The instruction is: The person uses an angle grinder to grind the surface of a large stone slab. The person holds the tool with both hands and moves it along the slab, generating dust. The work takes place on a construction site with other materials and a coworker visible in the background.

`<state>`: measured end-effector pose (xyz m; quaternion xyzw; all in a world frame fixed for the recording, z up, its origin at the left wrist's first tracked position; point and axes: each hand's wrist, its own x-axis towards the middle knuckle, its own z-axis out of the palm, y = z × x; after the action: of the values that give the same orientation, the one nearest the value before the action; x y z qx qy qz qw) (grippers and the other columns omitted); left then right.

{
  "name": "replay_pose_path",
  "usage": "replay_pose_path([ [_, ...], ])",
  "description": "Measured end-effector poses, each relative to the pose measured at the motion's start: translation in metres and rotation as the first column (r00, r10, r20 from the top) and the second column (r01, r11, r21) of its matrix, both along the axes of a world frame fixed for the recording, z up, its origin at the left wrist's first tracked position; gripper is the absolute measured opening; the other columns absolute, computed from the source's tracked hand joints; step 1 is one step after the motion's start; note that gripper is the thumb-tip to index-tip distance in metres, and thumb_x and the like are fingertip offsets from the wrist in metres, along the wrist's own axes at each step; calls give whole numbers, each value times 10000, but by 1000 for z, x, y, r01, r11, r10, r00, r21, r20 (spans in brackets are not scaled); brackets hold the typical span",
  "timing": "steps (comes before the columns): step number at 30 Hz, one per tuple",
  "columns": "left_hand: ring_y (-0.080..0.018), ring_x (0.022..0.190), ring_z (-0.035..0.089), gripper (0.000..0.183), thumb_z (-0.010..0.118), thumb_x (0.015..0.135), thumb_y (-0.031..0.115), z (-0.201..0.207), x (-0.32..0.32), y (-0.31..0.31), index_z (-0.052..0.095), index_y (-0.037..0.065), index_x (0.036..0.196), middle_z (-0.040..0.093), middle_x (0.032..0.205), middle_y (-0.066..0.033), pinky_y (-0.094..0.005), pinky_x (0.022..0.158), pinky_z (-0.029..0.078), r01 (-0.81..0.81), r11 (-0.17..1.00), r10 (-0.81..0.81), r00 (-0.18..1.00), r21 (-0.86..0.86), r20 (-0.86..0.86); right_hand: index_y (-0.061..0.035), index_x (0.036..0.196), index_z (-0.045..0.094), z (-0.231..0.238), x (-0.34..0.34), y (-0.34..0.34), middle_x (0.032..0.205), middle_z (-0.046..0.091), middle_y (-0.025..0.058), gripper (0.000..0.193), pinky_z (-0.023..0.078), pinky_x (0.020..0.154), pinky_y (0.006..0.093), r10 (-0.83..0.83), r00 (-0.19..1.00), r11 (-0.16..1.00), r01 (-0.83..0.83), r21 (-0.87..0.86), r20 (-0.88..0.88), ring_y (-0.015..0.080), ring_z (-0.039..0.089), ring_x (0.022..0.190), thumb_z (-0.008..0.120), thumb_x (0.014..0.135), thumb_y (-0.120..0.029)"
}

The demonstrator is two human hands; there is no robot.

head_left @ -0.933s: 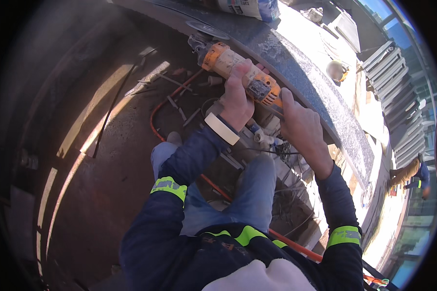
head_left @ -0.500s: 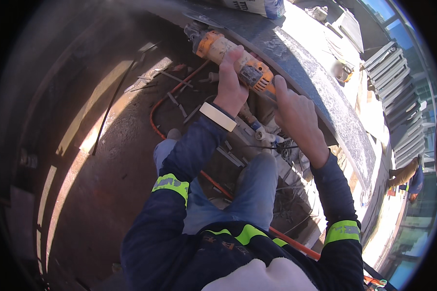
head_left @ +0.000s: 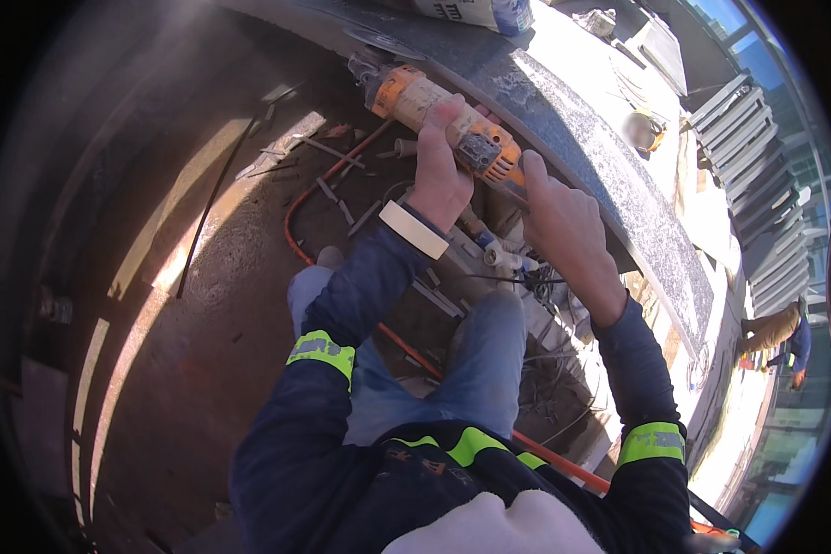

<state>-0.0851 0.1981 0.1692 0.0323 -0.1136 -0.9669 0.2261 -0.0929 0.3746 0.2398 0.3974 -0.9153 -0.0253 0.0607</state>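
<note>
Both hands are closed around a dusty orange-and-grey angle grinder (head_left: 423, 100), held slantwise along the near edge of a long grey stone slab (head_left: 563, 115). My left hand (head_left: 441, 171) wraps the middle of its body, thumb on top. The rear end, near the dark vents, is in my right hand (head_left: 563, 222), and its fingers are partly hidden beneath. At the front, the grinder's head sits beside the slab's edge, next to a pale round disc shape (head_left: 385, 44). Haze or dust hangs to the left of the head.
An orange hose (head_left: 295, 231) curves over the dusty floor past my legs. Thin offcut strips (head_left: 342, 198), a white pipe fitting (head_left: 503, 258) and dark cables lie below the slab. A bag (head_left: 489, 11) rests on it. Stacked grey slabs (head_left: 757, 175) and a bending person (head_left: 780, 337) are at right.
The grinder's head has dipped slightly toward me along the slab edge, and more of the pale disc shape shows. Both hands keep their hold. The person at right has shifted a little.
</note>
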Motion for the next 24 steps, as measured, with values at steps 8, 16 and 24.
replay_pose_path([
  [8, -278, 1126, 710, 536, 780, 958, 339, 3, 11, 26, 566, 5, 1319, 657, 1220, -156, -427, 1032, 590, -15, 999, 19, 997, -52, 72, -96, 1422, 455, -2, 3, 28, 913, 749, 221, 598, 548, 672, 612, 20, 999, 999, -21, -31, -33, 483, 741, 807, 686, 873, -38],
  [16, -326, 1200, 668, 550, 781, 936, 332, -9, -10, -6, 536, 39, 1330, 629, 1256, -154, -478, 1066, 574, 7, 999, -9, 999, -51, -31, -75, 1400, 434, -9, -9, 1, 864, 726, 226, 577, 536, 672, 617, 42, 999, 998, -43, -36, -30, 487, 731, 790, 671, 877, -25],
  [24, -257, 978, 738, 373, 779, 936, 316, -17, -23, -35, 610, 86, 1176, 674, 1062, -89, -435, 909, 639, 18, 999, -18, 1000, -35, 4, -50, 1377, 428, -13, -15, -26, 843, 723, 224, 530, 525, 685, 637, 54, 998, 998, -55, -29, -33, 494, 728, 792, 649, 897, -18],
])
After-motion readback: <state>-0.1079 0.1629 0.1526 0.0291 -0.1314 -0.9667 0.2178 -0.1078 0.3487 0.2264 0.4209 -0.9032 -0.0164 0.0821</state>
